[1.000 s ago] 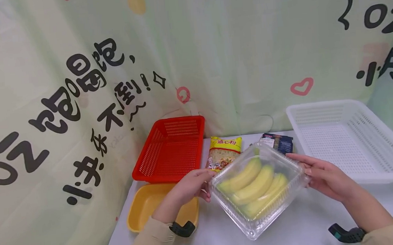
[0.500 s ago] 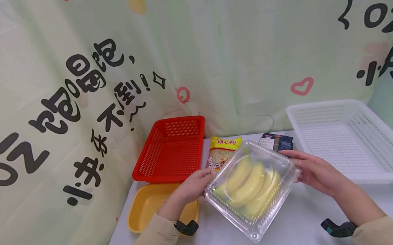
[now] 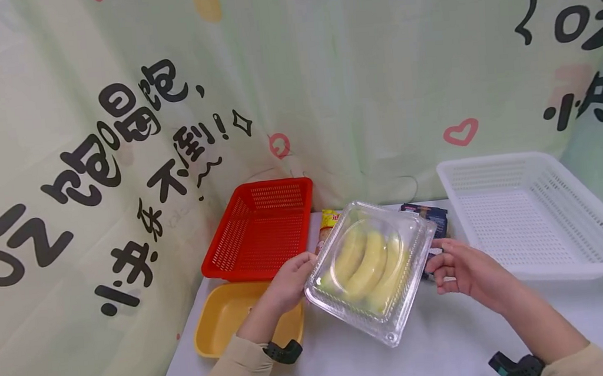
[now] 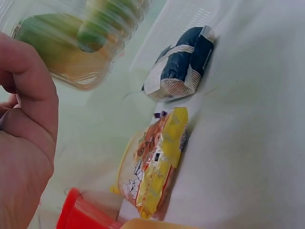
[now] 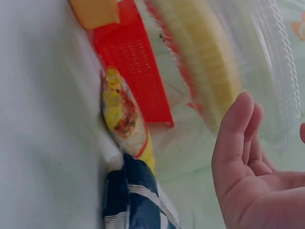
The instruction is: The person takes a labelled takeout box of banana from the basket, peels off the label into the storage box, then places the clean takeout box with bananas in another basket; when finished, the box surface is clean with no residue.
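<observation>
A clear plastic clamshell box (image 3: 409, 283), tilted toward the head camera, hangs above the white table. Several yellow bananas (image 3: 368, 268) show through its lid, with greenish ends in the left wrist view. My left hand (image 3: 291, 283) grips the box at its left side; in the left wrist view the fingers (image 4: 28, 71) curl at the box's corner. Beside the right edge, my right hand (image 3: 467, 272) has loosely bent fingers, the index fingertip right at the rim. In the right wrist view those fingers (image 5: 233, 129) overlap the box's side and hold nothing.
Behind the box lie a yellow pasta bag (image 4: 152, 162) and a navy packet (image 4: 186, 57). A red basket (image 3: 265, 238) stands back left, with a yellow basin (image 3: 218, 321) in front of it. A white basket (image 3: 522, 224) is at the right, and a printed curtain (image 3: 368, 88) hangs behind.
The box has shifted left and up and turned more upright toward the head camera. My right hand has let go of its right edge; the left hand still grips it.
</observation>
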The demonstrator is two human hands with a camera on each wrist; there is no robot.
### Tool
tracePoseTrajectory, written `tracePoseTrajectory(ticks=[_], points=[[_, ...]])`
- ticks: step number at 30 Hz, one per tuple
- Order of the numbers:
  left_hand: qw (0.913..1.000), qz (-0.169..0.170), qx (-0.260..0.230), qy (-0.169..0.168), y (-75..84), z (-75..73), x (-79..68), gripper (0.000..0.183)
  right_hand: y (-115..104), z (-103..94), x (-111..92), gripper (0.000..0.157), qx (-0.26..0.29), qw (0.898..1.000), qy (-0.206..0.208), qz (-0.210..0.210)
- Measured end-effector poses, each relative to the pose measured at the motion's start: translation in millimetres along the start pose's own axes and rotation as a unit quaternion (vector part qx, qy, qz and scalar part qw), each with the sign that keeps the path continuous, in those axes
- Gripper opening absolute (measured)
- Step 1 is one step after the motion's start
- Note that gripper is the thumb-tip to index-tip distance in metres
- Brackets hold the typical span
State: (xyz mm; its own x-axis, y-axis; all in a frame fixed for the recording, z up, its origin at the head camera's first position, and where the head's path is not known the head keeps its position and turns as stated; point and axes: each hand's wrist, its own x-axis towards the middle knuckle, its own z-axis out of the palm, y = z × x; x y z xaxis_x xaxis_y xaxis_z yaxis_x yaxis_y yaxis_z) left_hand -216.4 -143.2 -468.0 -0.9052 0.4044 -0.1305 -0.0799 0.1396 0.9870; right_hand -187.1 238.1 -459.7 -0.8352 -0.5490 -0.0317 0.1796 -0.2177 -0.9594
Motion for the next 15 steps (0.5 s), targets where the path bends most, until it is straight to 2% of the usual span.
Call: tracePoseTrajectory(ticks=[2, 6, 10, 15], points=[[0.9999, 0.000, -0.012, 0.007, -0.8, -0.9, 0.2, 0.027, 3, 7.7, 0, 0.027, -0.042, 0.999, 0.015, 0.016], [0.9996, -0.006, -0.022, 0.019, -1.9, -2.7, 1.2, 0.027, 11, 21.8, 3, 0.032, -0.100, 0.994, 0.017, 0.028], [0.9993, -0.009, -0.021, 0.028, -3.0, -3.7, 2.1, 0.027, 14, 32.8, 6, 0.033, -0.122, 0.991, 0.037, 0.028], [0.9990, -0.013, -0.027, 0.032, -4.3, -3.5, 2.8, 0.023, 12, 42.3, 11, 0.032, -0.142, 0.985, 0.092, 0.044]])
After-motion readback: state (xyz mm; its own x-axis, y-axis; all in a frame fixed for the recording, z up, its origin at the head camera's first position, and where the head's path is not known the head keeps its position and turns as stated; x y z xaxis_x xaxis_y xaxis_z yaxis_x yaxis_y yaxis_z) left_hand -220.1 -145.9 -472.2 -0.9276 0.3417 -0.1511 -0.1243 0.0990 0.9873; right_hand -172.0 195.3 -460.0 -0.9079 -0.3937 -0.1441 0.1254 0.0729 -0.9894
